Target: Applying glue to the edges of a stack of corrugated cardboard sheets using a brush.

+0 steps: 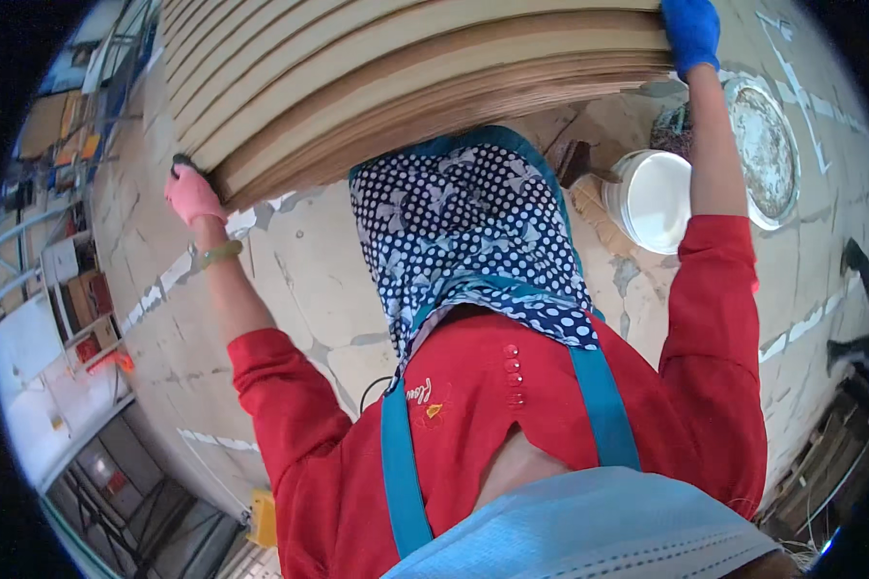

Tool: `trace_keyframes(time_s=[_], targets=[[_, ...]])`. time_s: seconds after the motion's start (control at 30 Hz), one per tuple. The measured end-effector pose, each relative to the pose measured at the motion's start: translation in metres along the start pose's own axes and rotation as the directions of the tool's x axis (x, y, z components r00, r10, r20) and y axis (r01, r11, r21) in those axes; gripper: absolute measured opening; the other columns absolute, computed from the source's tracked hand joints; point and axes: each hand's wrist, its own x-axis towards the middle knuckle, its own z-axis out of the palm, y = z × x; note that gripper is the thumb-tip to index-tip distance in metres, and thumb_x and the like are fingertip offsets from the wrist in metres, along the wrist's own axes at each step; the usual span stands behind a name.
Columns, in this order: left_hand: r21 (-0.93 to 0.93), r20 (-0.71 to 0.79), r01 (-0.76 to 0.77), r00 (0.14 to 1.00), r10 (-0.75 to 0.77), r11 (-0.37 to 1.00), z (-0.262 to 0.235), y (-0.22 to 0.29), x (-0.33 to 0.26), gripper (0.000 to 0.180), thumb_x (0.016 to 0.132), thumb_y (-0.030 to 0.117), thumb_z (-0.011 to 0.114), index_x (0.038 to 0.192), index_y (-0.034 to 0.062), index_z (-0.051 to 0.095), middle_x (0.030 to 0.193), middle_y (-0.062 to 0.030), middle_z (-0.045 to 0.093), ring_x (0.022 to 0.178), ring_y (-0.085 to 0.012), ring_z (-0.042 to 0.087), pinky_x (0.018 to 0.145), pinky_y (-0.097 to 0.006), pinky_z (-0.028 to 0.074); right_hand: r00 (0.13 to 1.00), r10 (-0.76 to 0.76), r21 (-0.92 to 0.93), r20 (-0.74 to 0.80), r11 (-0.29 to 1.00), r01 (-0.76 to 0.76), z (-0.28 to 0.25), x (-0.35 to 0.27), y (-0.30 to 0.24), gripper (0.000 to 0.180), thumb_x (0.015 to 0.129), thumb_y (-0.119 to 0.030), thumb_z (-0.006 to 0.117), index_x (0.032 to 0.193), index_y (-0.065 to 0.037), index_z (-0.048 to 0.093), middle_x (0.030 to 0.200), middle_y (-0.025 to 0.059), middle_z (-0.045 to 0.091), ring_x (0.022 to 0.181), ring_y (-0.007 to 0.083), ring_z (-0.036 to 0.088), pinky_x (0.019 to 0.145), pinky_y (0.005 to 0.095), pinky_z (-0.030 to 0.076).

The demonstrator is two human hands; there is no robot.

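A large stack of long, thin tan boards (406, 72) spans the space in front of me, its upper layers stepped back like shingles. My left hand (196, 196), in a pink glove with dark fingertips, is closed at the near left corner of the stack. At the opposite end, my right hand (692, 39) wears a blue glove and grips the right edge. Its fingertips are partly hidden at the frame's top. Both arms reach forward and wide apart. Which single board each hand holds cannot be made out.
Right of my apron (473, 217) stands a white bucket (652, 201), with a brush-like brown object (579, 164) beside it. A larger round tub (765, 154) with a stained top lies beyond my right forearm. Shelving with assorted items (77, 289) lines the left. The tiled floor (299, 270) is cracked.
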Motion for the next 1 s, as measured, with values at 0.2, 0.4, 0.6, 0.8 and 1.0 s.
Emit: trace_keyframes(time_s=[0.2, 0.4, 0.6, 0.8, 1.0], targets=[[0.133, 0.298, -0.052, 0.954, 0.010, 0.990, -0.061, -0.035, 0.000, 0.041, 0.088, 0.035, 0.044, 0.091, -0.0004, 0.065, 0.079, -0.0169, 0.066, 0.076, -0.0290, 0.064, 0.069, -0.042, 0.049, 0.997, -0.061, -0.287, 0.048, 0.955, 0.072, -0.047, -0.034, -0.032, 0.047, 0.090, -0.042, 0.042, 0.079, -0.003, 0.066, 0.083, 0.0226, 0.063, 0.081, 0.0391, 0.061, 0.076, 0.0472, 0.047], [0.438, 0.534, -0.520, 0.807, 0.253, 0.733, -0.046, -0.028, -0.012, 0.054, 0.091, 0.044, 0.034, 0.084, 0.0014, 0.067, 0.067, -0.0135, 0.065, 0.063, -0.0216, 0.065, 0.062, -0.035, 0.048, 0.974, -0.065, -0.456, 0.216, 0.876, 0.159, -0.077, -0.061, -0.090, 0.049, 0.087, -0.046, 0.047, 0.080, -0.002, 0.066, 0.084, 0.0231, 0.064, 0.076, 0.0370, 0.063, 0.071, 0.0460, 0.049], [0.426, 0.462, -0.232, 0.887, 0.011, 0.874, -0.094, 0.030, 0.006, 0.062, 0.090, 0.053, 0.033, 0.082, 0.0019, 0.066, 0.061, -0.0115, 0.063, 0.055, -0.0214, 0.063, 0.058, -0.033, 0.047, 0.848, 0.279, -0.134, 0.451, 0.960, -0.244, -0.123, -0.029, -0.128, 0.046, 0.089, -0.042, 0.047, 0.083, -0.001, 0.067, 0.077, 0.0183, 0.066, 0.074, 0.0318, 0.063, 0.071, 0.0411, 0.049], [-0.687, 0.421, 0.133, 0.874, 0.242, 0.715, -0.064, -0.037, 0.021, 0.034, 0.091, 0.031, 0.051, 0.100, 0.0004, 0.062, 0.083, -0.0129, 0.064, 0.069, -0.0190, 0.062, 0.067, -0.030, 0.050, 0.954, 0.108, 0.530, 0.281, 0.811, -0.248, -0.047, 0.016, 0.005, 0.038, 0.090, -0.033, 0.049, 0.083, 0.001, 0.066, 0.068, 0.0111, 0.062, 0.067, 0.0249, 0.060, 0.066, 0.0352, 0.047], [-0.723, 0.081, 0.194, 0.977, -0.197, 0.663, -0.015, 0.007, -0.030, 0.031, 0.091, 0.023, 0.050, 0.102, -0.0039, 0.061, 0.091, -0.0169, 0.064, 0.079, -0.0254, 0.059, 0.076, -0.033, 0.047, 0.992, 0.001, 0.435, -0.123, 0.899, 0.053, 0.000, -0.031, 0.021, 0.025, 0.091, -0.022, 0.046, 0.098, -0.004, 0.062, 0.068, 0.0127, 0.063, 0.063, 0.0303, 0.057, 0.061, 0.0377, 0.046]])
